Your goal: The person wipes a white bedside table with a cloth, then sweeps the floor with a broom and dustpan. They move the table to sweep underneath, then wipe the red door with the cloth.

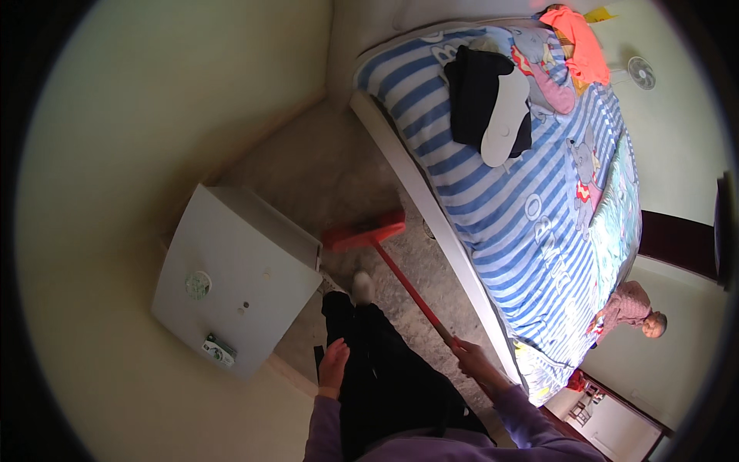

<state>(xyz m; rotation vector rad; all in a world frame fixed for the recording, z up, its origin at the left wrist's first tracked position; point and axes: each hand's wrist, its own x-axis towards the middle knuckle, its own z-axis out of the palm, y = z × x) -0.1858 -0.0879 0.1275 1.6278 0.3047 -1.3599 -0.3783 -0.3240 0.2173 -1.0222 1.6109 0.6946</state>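
My right hand (473,361) grips the red handle of a push broom (407,284). The handle slants down and away to a wide red broom head (365,230), which lies on the grey concrete floor between a white cabinet and the bed. One end of the head is close to the cabinet's front corner. My left hand (333,364) hangs beside my black trousers (387,369), its fingers loosely bent and nothing visible in it. My light-coloured shoe (362,287) is on the floor just behind the broom head.
The white cabinet (231,248) stands left, with a round green-patterned item (198,285) and a small box (219,349) on top. Right is a bed (413,185) with striped bedding, dark folded clothing (473,98) and a white insole (506,124). A person (626,309) sits on its far side.
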